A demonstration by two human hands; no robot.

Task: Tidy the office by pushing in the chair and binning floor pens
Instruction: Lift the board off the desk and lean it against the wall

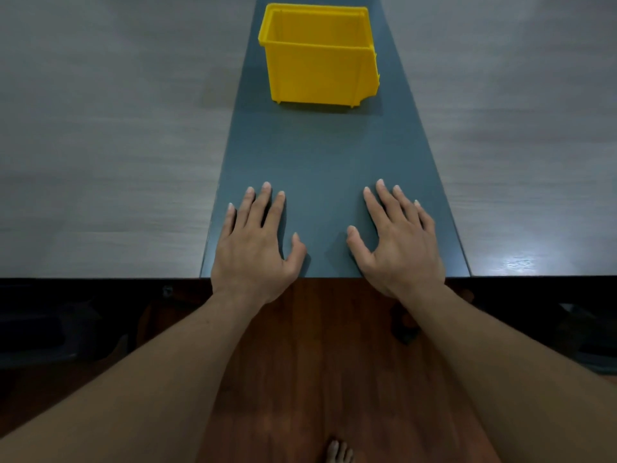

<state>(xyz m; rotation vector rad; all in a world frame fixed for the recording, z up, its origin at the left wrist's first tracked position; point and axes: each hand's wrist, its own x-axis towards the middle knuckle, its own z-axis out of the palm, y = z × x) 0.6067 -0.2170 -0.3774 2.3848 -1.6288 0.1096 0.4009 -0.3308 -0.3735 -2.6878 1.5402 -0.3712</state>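
A yellow plastic bin point(319, 55) stands upright on the dark grey strip of the table point(327, 152), far from me; what lies inside it is hidden from here. My left hand point(255, 248) lies flat on that strip near the table's front edge, fingers straight and spread. My right hand point(397, 242) lies flat beside it in the same way. Neither hand holds anything. No chair and no pens are in view.
Light wood-grain tabletop point(110, 155) spreads to both sides of the grey strip. Below the table's front edge is a reddish-brown wooden floor point(320, 362), with a bare foot point(339, 452) at the bottom. Dark shapes point(36, 329) sit under the table left and right.
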